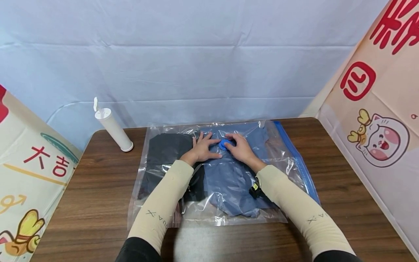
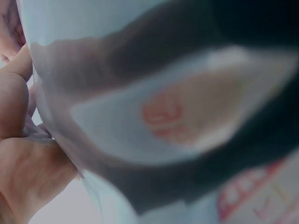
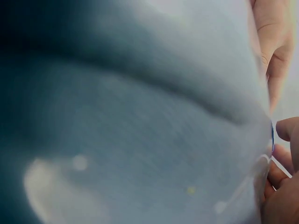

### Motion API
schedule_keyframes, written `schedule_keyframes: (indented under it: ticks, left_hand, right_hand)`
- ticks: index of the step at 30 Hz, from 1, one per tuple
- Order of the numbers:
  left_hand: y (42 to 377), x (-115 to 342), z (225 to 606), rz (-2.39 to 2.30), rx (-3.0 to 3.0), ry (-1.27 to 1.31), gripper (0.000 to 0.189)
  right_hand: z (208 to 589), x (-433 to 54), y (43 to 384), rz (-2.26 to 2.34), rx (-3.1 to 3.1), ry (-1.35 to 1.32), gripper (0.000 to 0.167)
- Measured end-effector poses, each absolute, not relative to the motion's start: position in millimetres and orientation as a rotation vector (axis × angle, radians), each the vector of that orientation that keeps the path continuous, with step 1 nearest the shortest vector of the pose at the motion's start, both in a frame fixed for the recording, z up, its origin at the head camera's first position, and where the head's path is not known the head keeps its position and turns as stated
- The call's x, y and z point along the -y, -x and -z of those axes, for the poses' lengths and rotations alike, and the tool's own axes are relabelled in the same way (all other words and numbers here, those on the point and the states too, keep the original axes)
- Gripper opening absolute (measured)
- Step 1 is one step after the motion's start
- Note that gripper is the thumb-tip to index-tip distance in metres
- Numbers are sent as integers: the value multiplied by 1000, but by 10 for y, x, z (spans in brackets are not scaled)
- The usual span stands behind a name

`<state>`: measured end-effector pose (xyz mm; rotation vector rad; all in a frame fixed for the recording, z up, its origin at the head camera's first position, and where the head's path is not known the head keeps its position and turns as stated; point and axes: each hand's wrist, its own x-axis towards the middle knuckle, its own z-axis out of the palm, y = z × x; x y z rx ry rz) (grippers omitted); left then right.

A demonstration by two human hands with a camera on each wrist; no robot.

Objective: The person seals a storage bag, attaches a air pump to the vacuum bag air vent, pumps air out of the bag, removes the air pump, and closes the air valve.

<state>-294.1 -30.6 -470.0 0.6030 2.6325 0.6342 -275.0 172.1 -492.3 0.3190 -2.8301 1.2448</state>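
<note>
A clear vacuum storage bag (image 1: 276, 145) lies flat on the wooden table, holding a dark garment (image 1: 168, 147) on its left and a blue garment (image 1: 226, 182) beside it. Near the middle of the bag is a round blue valve cap (image 1: 224, 144). With thumb and fingers about its rim, my right hand (image 1: 243, 148) pinches the cap. My left hand (image 1: 201, 150) rests on the plastic just left of it, fingers spread and thumb pointing toward the valve. The bag's surface fills most of both wrist views, with part of the left hand (image 2: 28, 177) and right hand (image 3: 285, 186) at the edges.
A white cylindrical hand pump (image 1: 116, 131) with a flipped-up top stands at the back left of the table (image 1: 98, 193). The bag's blue zip edge (image 1: 302, 169) runs along its right side. Printed cloths (image 1: 370, 120) and a pale blue cloth (image 1: 196, 72) surround the table.
</note>
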Motion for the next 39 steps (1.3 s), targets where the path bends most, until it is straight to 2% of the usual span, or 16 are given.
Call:
schedule_keyframes:
  ticks: [6, 14, 20, 27, 34, 39]
  left_hand:
    - [2941, 301, 4696, -623, -2640, -604, 72]
    - [2941, 283, 4681, -628, -2624, -605, 72]
    - [2941, 306, 4711, -626, -2632, -605, 71]
    - [2942, 306, 4715, -628, -2630, -604, 71]
    - [2938, 300, 4705, -634, -2630, -593, 71]
    - [2938, 300, 4696, -633, -2629, -592, 71]
  right_hand:
    - [4924, -1726, 2752, -1240, 2814, -323, 27]
    - [4918, -1740, 2732, -1251, 2804, -323, 34]
    - [4910, -1721, 2734, -1243, 2800, -332, 26]
    - [4915, -1711, 2724, -1239, 2807, -324, 33]
    - [4931, -1718, 2731, -1253, 2773, -323, 23]
    - [4923, -1722, 2735, -1249, 2797, -321, 31]
